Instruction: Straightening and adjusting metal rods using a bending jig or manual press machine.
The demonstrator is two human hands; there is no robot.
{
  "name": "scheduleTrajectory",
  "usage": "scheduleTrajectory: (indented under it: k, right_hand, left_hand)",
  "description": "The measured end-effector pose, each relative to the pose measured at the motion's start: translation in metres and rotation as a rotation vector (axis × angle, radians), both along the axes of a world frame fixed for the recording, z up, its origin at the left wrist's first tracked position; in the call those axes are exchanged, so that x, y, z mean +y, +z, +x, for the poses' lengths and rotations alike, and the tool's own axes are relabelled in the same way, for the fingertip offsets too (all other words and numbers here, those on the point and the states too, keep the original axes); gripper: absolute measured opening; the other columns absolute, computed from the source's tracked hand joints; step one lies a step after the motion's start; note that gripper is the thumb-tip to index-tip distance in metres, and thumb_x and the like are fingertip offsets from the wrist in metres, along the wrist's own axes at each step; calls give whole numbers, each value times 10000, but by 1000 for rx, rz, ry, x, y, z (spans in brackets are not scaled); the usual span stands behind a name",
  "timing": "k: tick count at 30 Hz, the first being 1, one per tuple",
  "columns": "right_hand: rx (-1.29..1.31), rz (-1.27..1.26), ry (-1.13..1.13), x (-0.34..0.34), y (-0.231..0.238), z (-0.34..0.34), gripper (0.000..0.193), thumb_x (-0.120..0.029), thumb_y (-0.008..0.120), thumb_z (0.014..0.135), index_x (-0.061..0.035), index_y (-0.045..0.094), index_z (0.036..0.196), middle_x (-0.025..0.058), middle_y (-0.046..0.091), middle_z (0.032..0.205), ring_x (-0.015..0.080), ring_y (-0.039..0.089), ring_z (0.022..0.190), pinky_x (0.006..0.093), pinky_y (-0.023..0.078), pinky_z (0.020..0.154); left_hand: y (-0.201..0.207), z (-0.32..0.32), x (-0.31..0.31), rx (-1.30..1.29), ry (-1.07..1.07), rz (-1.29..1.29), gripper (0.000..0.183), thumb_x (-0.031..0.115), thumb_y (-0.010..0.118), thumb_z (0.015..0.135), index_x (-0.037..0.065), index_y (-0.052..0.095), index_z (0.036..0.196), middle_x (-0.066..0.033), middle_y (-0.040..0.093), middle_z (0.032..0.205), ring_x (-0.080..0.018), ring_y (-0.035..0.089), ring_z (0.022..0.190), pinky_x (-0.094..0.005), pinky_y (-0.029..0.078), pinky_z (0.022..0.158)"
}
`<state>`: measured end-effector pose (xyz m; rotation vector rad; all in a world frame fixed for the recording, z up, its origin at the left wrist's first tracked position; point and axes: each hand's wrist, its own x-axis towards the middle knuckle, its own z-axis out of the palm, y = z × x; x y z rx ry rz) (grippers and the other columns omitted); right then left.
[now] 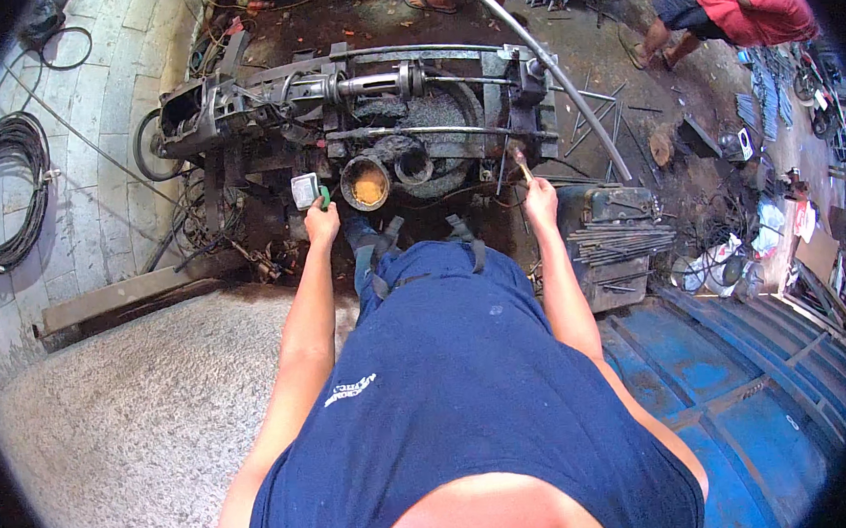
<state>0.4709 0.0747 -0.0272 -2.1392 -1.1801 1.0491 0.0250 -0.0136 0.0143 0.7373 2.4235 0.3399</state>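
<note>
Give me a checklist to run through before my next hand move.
1. Left hand on the green-handled rectangular object: ok, gripped.
2. Right hand on the slim brush-like tool: ok, gripped.
3. Gloves on: not ok, both hands bare.
4. Material in the round pot: ok, orange-yellow contents visible.
5. Tool tip loaded: cannot tell, too small.
6. Co-worker in the red top clear of both hands: ok, well apart at upper right.

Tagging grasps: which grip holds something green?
The left grip, on the green item; the right grip holds a slim, pale-handled tool.
</note>
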Motion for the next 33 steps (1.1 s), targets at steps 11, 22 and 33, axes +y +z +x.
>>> scheduleTrajectory:
  k: [11,22,33]
  right_hand:
    - [253,-280,-57,2,-4,-17,168,-141,458,905,-17,550,970,39,561,661,125,525,498,290,435,424]
    - [74,-185,-73,-1,-31,-19,267,-245,431,899,-31,588,866,34,515,584,133,482,428,293,373,380]
    - [168,-245,-67,-16,17,-43,320,-295,541,858,8,638,885,155,645,746,264,628,766,385,450,708]
  left_hand:
    - [3,11,-3,46,1,113,446,276,594,836,88,569,1240,-237,618,1107,-354,596,1054,-412,462,912]
    - [9,6,3,60,-25,50,427,268,562,842,68,583,1219,-246,628,1070,-370,602,1029,-430,470,889]
    - [-6,7,-2,68,-9,112,430,282,563,837,76,588,1213,-245,622,1086,-370,601,1032,-428,469,895]
